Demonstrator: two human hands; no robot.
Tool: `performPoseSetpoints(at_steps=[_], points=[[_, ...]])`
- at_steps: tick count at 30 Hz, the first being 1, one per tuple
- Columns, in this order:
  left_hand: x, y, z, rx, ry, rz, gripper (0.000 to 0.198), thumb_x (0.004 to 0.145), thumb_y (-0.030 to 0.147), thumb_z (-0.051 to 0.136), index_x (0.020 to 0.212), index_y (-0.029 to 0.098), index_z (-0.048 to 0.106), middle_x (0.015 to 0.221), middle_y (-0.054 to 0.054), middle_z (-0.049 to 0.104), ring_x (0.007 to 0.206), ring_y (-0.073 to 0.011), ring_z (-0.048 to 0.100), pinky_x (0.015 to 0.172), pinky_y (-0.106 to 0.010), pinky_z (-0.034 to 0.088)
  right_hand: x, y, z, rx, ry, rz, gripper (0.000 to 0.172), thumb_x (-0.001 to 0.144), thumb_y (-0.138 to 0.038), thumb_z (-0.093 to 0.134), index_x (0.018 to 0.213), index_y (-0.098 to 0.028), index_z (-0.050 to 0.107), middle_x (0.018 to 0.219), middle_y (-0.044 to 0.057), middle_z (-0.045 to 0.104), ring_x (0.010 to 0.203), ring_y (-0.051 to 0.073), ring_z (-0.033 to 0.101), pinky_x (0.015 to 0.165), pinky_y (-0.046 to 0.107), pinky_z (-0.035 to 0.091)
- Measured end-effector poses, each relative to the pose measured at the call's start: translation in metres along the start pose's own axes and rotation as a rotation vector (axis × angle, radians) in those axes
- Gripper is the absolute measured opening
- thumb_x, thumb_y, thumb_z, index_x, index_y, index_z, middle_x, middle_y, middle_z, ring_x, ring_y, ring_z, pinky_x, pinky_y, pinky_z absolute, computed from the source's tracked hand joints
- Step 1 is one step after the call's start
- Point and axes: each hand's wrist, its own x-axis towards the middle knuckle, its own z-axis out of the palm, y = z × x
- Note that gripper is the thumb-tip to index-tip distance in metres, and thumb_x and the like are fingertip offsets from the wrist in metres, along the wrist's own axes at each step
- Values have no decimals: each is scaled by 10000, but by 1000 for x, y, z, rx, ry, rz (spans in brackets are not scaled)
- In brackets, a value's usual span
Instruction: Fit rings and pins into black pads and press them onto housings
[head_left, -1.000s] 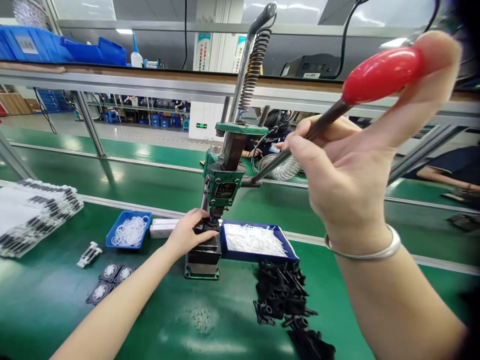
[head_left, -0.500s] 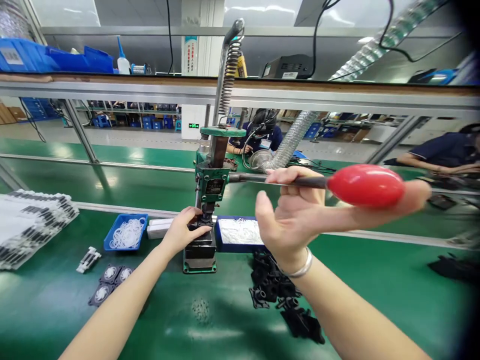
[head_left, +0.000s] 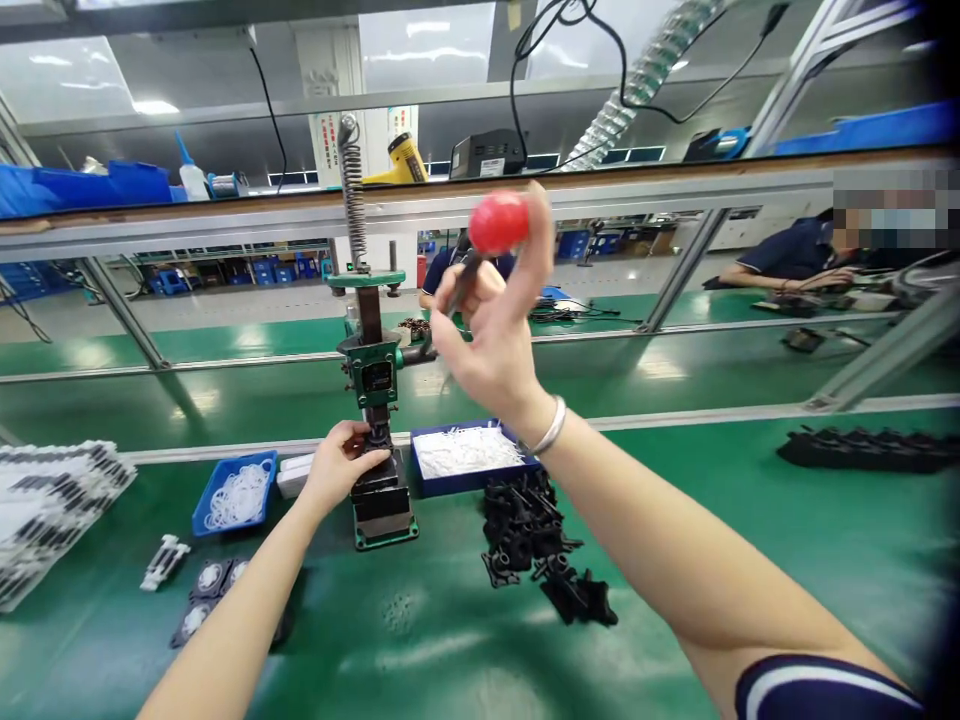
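A small green hand press stands on the green bench. My right hand is wrapped round its dark lever, thumb against the red knob, which sits raised above the press head. My left hand is closed on a black part at the press's base block, under the ram. A heap of black plastic parts lies just right of the press.
A blue tray of white rings and a blue tray of white strips flank the press. Stacked bagged parts lie far left, round black pieces near my left forearm. A person in blue works across the line at the right.
The lever went down to level, then swung back up; the red knob now sits high beside the press head. My left hand stayed at the base. The view has pulled back.
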Motion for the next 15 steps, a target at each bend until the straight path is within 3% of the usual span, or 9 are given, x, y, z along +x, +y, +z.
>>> performPoseSetpoints(at_steps=[2,4,7,10,12,15], points=[[-5,6,2,-6,21,2,470,679,457,811,991,164,617,959,-35,641,878,-185,681,886,-392,573,9,4,-10,76,-27,39,837,948,-174,503,1524,-366,-72,1301,74,509,1061,174,600,976,423,556],[-15,15,5,12,38,24,413,714,434,794,998,177,641,978,-27,612,901,-178,668,887,-368,566,-2,10,-16,130,-96,104,781,942,-184,518,1533,-315,24,1207,68,572,1068,175,605,983,407,547],[-36,30,18,198,98,157,312,802,382,743,1053,219,653,996,-32,605,949,-195,639,847,-342,559,-53,8,-15,136,-235,253,756,914,-246,592,1527,-219,151,1155,97,585,1041,195,612,964,409,547],[-57,38,39,431,178,381,365,848,322,709,1186,244,593,1031,-50,626,960,-219,621,816,-340,537,-118,-8,-8,58,-434,414,865,861,-388,695,1529,-208,177,1267,140,534,955,201,631,875,399,579],[-64,38,57,516,222,526,436,858,251,689,1268,241,542,1047,-65,632,950,-226,622,803,-333,519,-151,-19,-2,0,-411,456,831,821,-407,736,1474,-199,268,1275,140,529,1031,235,621,910,398,566],[-63,33,87,572,262,658,512,871,131,619,1352,248,492,1091,-81,636,964,-231,621,811,-329,495,-179,-18,0,-172,-282,461,578,832,-371,695,1306,-179,425,1145,113,558,981,243,632,815,362,585]])
